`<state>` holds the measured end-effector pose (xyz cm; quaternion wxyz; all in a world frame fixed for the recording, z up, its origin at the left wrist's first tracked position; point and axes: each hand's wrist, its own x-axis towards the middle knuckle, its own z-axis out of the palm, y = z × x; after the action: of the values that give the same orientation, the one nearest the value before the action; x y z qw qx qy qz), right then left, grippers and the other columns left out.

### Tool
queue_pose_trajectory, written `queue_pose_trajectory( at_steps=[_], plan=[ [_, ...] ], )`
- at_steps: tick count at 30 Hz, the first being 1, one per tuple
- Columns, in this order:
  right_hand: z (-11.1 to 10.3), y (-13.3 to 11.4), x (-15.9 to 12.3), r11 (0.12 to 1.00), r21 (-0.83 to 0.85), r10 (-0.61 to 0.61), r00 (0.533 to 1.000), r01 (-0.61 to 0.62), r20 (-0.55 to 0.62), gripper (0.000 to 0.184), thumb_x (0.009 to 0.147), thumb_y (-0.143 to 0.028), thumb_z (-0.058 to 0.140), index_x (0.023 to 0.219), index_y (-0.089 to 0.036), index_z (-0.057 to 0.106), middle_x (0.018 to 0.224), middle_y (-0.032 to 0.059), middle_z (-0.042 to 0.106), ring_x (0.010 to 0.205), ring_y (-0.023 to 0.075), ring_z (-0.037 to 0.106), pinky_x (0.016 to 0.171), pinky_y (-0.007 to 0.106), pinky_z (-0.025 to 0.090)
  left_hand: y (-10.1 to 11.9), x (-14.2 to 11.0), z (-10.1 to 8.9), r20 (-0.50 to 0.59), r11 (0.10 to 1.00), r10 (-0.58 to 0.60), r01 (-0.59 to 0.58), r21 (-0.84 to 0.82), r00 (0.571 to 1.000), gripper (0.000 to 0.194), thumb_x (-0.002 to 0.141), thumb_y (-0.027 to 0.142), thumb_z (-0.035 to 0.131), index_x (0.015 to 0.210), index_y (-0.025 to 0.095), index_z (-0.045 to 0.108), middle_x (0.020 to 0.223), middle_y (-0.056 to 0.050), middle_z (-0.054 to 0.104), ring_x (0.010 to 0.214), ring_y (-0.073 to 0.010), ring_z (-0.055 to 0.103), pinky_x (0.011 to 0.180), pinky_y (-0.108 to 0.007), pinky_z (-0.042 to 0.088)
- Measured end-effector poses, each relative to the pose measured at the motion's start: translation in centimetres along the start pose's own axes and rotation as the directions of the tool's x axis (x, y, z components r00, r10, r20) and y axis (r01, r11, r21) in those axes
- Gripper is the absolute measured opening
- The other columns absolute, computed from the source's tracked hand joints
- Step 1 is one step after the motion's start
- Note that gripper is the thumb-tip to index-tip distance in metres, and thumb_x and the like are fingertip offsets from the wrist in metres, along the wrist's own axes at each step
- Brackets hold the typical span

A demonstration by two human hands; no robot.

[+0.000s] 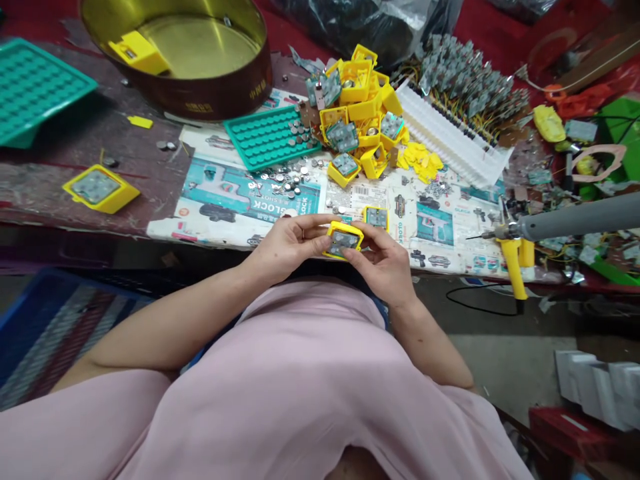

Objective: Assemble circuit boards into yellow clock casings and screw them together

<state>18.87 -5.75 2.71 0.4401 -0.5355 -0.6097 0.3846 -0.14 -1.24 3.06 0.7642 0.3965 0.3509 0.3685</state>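
Between my two hands, at the table's front edge, is a small yellow plastic case (345,239) with a grey part set in its open side. My left hand (290,243) grips its left side, the thumb on the grey part. My right hand (384,260) closes on its right side, thumb pressed near the lower edge. Just behind my right fingers lies a second yellow case (376,217) with a similar grey insert. Another filled yellow case (344,169) sits farther back, by a heap of yellow cases (367,93). Silver button cells (287,180) are scattered beyond my left hand.
A round golden tin (200,93) stands at back left, near green trays (270,137). One yellow case (101,189) lies on the left. At right are a soldering iron with a yellow handle (514,267), a grey rod (580,219), a white strip rack (450,137) and wired parts (470,80).
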Motion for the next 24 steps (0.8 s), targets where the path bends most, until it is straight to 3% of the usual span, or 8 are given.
queue_pose_trajectory(
  at_steps=[7, 11, 14, 16, 18, 20, 22, 24],
  plan=[
    [-0.3, -0.6, 0.7, 0.979, 0.142, 0.145, 0.989, -0.146, 0.018, 0.039, 0.082, -0.055, 0.069, 0.107, -0.025, 0.071, 0.084, 0.0005, 0.066, 0.069, 0.0104, 0.063, 0.056, 0.021, 0.060, -0.2, 0.2, 0.1, -0.002, 0.999, -0.024, 0.024, -0.035, 1.000, 0.059, 0.066, 0.042, 0.089, 0.115, 0.015, 0.072, 0.095, -0.009, 0.079, 0.085, -0.0230, 0.076, 0.077, -0.031, 0.062],
    [0.1, -0.7, 0.8, 0.985, 0.116, 0.134, 0.990, -0.129, -0.034, 0.037, 0.079, -0.052, 0.073, 0.099, -0.021, 0.071, 0.087, 0.0017, 0.067, 0.070, 0.0098, 0.062, 0.054, 0.019, 0.058, -0.3, 0.2, 0.3, -0.006, 0.999, -0.043, 0.043, -0.016, 0.999, 0.057, 0.067, 0.043, 0.088, 0.115, 0.015, 0.072, 0.096, -0.009, 0.079, 0.086, -0.0230, 0.076, 0.077, -0.031, 0.062],
    [-0.1, -0.9, 0.8, 0.998, 0.037, 0.055, 0.997, -0.053, -0.061, 0.033, 0.083, -0.050, 0.070, 0.100, -0.021, 0.070, 0.086, 0.0015, 0.068, 0.070, 0.0098, 0.063, 0.056, 0.020, 0.058, -0.2, 0.2, 0.3, 0.018, 0.999, -0.037, 0.037, -0.001, 0.999, 0.059, 0.069, 0.045, 0.086, 0.118, 0.015, 0.070, 0.100, -0.010, 0.078, 0.091, -0.0242, 0.075, 0.082, -0.033, 0.060],
    [-0.5, -1.1, 0.8, 0.990, -0.092, -0.118, 0.989, 0.110, -0.085, 0.026, 0.087, -0.042, 0.068, 0.105, -0.023, 0.070, 0.091, 0.0020, 0.071, 0.075, 0.0110, 0.066, 0.061, 0.022, 0.059, 0.2, 0.2, 0.2, 0.051, 1.000, 0.014, -0.014, 0.009, 0.999, 0.059, 0.071, 0.042, 0.086, 0.122, 0.018, 0.069, 0.113, -0.011, 0.076, 0.103, -0.0248, 0.072, 0.090, -0.033, 0.058],
    [-1.1, -1.3, 0.7, 0.893, -0.280, -0.390, 0.917, 0.354, -0.085, 0.025, 0.088, -0.030, 0.069, 0.113, -0.029, 0.069, 0.100, 0.0023, 0.072, 0.086, 0.0140, 0.070, 0.070, 0.027, 0.062, 0.6, 0.1, 0.0, 0.079, 0.996, 0.084, -0.084, -0.003, 0.993, 0.061, 0.072, 0.039, 0.086, 0.127, 0.025, 0.065, 0.134, -0.010, 0.067, 0.121, -0.0250, 0.065, 0.097, -0.031, 0.054],
    [-1.6, -1.2, 0.6, 0.712, -0.443, -0.615, 0.788, 0.544, -0.019, 0.035, 0.087, -0.020, 0.068, 0.118, -0.034, 0.066, 0.107, 0.0024, 0.072, 0.096, 0.0173, 0.071, 0.079, 0.033, 0.063, 0.9, -0.1, 0.0, 0.123, 0.995, 0.096, -0.091, -0.045, 0.988, 0.067, 0.073, 0.044, 0.085, 0.133, 0.030, 0.061, 0.144, -0.009, 0.059, 0.129, -0.0258, 0.059, 0.099, -0.030, 0.053],
    [-1.9, -0.9, 0.6, 0.563, -0.525, -0.725, 0.686, 0.639, 0.058, 0.040, 0.086, -0.014, 0.067, 0.119, -0.036, 0.065, 0.109, 0.0023, 0.071, 0.099, 0.0178, 0.071, 0.083, 0.034, 0.063, 1.0, -0.3, 0.0, 0.181, 0.997, 0.058, -0.049, -0.054, 0.982, 0.073, 0.074, 0.049, 0.082, 0.139, 0.029, 0.055, 0.139, -0.011, 0.062, 0.125, -0.0267, 0.062, 0.097, -0.032, 0.055],
    [-1.8, -0.6, 0.6, 0.497, -0.548, -0.758, 0.644, 0.672, 0.103, 0.040, 0.085, -0.010, 0.067, 0.117, -0.034, 0.065, 0.110, 0.0031, 0.071, 0.100, 0.0164, 0.070, 0.084, 0.031, 0.062, 0.9, -0.4, 0.1, 0.192, 0.999, 0.053, -0.055, 0.003, 0.980, 0.075, 0.074, 0.046, 0.083, 0.140, 0.024, 0.055, 0.131, -0.012, 0.066, 0.120, -0.0265, 0.064, 0.097, -0.032, 0.055]
  ],
)
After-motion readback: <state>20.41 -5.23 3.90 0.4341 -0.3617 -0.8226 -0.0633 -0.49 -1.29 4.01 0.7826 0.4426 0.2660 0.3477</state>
